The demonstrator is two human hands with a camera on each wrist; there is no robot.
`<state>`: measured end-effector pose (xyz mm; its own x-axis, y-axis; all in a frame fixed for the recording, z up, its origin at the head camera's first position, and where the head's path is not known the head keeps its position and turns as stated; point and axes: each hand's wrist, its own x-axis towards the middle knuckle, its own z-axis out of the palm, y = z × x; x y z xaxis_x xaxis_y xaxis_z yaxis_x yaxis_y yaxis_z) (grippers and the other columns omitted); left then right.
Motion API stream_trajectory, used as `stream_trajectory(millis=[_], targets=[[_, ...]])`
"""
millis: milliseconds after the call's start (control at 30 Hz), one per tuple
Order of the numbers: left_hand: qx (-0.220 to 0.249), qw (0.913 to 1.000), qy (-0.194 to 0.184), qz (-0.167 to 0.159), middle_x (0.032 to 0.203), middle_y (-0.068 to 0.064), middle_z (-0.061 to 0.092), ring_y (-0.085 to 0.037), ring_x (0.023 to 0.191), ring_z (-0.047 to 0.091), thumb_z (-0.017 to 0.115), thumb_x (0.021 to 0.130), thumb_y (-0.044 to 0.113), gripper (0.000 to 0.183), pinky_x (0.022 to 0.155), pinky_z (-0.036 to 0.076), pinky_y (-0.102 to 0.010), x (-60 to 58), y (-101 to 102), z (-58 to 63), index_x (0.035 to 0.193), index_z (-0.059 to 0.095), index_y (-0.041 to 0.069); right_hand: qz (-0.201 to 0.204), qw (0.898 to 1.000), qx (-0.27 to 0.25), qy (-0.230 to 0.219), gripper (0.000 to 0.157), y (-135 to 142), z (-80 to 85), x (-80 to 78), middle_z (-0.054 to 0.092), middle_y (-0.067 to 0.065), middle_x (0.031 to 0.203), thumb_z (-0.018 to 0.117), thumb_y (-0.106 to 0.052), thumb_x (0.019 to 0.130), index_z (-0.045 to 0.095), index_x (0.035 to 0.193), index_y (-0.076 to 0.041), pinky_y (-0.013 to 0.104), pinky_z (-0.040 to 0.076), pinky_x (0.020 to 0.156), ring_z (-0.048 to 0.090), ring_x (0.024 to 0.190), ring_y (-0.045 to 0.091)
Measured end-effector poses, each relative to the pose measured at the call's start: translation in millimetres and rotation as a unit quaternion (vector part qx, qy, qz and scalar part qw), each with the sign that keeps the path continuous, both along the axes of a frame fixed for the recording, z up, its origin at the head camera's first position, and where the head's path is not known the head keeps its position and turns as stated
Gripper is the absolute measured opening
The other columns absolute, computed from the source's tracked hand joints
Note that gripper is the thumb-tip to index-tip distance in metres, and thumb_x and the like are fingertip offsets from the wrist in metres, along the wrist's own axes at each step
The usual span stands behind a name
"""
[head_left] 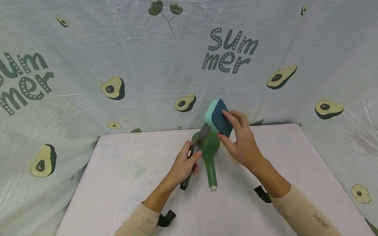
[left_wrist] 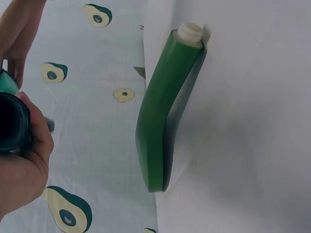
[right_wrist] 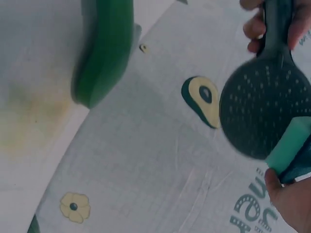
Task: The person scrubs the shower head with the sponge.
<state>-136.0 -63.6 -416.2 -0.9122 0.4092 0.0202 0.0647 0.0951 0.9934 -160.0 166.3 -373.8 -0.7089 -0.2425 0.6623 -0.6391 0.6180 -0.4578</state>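
My left hand grips the handle of a dark grey shower head, holding it tilted above the table. In the right wrist view its round face shows many small nozzles. My right hand pinches a two-layer sponge, light green foam on one side and a dark blue scouring layer on the other. The foam lies over the edge of the nozzle face in the right wrist view. A green shower head with a white threaded end lies on the table behind and below the hands.
The table has a pale pink-white cover. Its far edge meets a hanging cloth printed with avocados and lettering. Black pieces of the wrist gear stick out beside both forearms.
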Motion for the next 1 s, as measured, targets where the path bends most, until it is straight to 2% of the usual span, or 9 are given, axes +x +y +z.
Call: stream_trajectory(millis=[133, 233, 367, 567, 667, 833, 1000], targets=[[0.003, 0.9999, 0.007, -0.008, 0.088, -0.013, 0.06, -0.013, 0.063, 0.057, 0.048, 0.111, 0.025, 0.04, 0.057, 0.053, -0.024, -1.2, 0, -1.9, 0.141, 0.049, -0.002, 0.021, 0.998, 0.054, 0.036, 0.081, -14, -9.5, 8.6, 0.039, 0.028, 0.148, 0.086, -0.01, 0.085, 0.045, 0.154, -0.012, 0.055, 0.054, 0.098, 0.048, 0.135, 0.041], [0.009, 0.9999, 0.005, 0.001, 0.098, -0.013, 0.06, -0.012, 0.065, 0.059, 0.048, 0.111, 0.024, 0.04, 0.058, 0.053, -0.023, -0.9, 2, -3.5, 0.141, 0.05, -0.003, 0.021, 0.994, 0.096, 0.054, 0.081, -23, -17.1, 15.7, 0.042, 0.029, 0.147, 0.088, -0.012, 0.083, 0.046, 0.152, -0.013, 0.054, 0.056, 0.097, 0.048, 0.135, 0.043], [0.016, 0.9996, 0.005, 0.023, 0.094, -0.014, 0.062, -0.011, 0.062, 0.059, 0.047, 0.11, 0.019, 0.035, 0.055, 0.053, -0.023, 0.1, 4, -5.1, 0.134, 0.054, -0.005, 0.02, 0.989, 0.13, 0.073, 0.08, -28, -22.1, 22.2, 0.044, 0.029, 0.145, 0.089, -0.012, 0.081, 0.049, 0.15, -0.014, 0.055, 0.056, 0.097, 0.049, 0.132, 0.045], [0.024, 0.9992, -0.001, 0.033, 0.103, -0.026, 0.064, -0.011, 0.061, 0.062, 0.049, 0.109, 0.019, 0.033, 0.054, 0.055, -0.024, 3.5, 8, -6.3, 0.13, 0.056, -0.005, 0.01, 0.981, 0.164, 0.106, 0.077, -24, -16.7, 19.6, 0.048, 0.03, 0.141, 0.09, -0.015, 0.081, 0.053, 0.148, -0.014, 0.056, 0.056, 0.098, 0.052, 0.127, 0.046], [0.018, 0.9994, 0.005, 0.028, 0.104, -0.026, 0.064, -0.012, 0.06, 0.064, 0.051, 0.11, 0.021, 0.033, 0.054, 0.057, -0.025, 6.6, 9, -7.5, 0.131, 0.057, -0.003, -0.015, 0.982, 0.161, 0.098, 0.074, -16, -8.7, 11.0, 0.047, 0.031, 0.141, 0.088, -0.017, 0.084, 0.053, 0.149, -0.015, 0.057, 0.055, 0.098, 0.051, 0.127, 0.047], [0.02, 0.9995, 0.011, 0.022, 0.102, -0.024, 0.064, -0.011, 0.057, 0.065, 0.054, 0.109, 0.022, 0.032, 0.055, 0.059, -0.027, 9.2, 8, -10.3, 0.134, 0.056, 0.001, -0.061, 0.988, 0.127, 0.058, 0.071, 4, 4.5, -10.2, 0.045, 0.031, 0.143, 0.086, -0.015, 0.086, 0.054, 0.149, -0.014, 0.059, 0.053, 0.099, 0.048, 0.13, 0.047], [0.027, 0.9996, 0.005, 0.011, 0.103, -0.025, 0.065, -0.011, 0.058, 0.066, 0.054, 0.109, 0.02, 0.031, 0.057, 0.061, -0.028, 7.2, 7, -11.2, 0.133, 0.056, 0.001, -0.054, 0.99, 0.126, 0.029, 0.069, 10, 9.8, -17.3, 0.044, 0.03, 0.145, 0.084, -0.015, 0.088, 0.053, 0.15, -0.013, 0.06, 0.052, 0.101, 0.046, 0.133, 0.047]])
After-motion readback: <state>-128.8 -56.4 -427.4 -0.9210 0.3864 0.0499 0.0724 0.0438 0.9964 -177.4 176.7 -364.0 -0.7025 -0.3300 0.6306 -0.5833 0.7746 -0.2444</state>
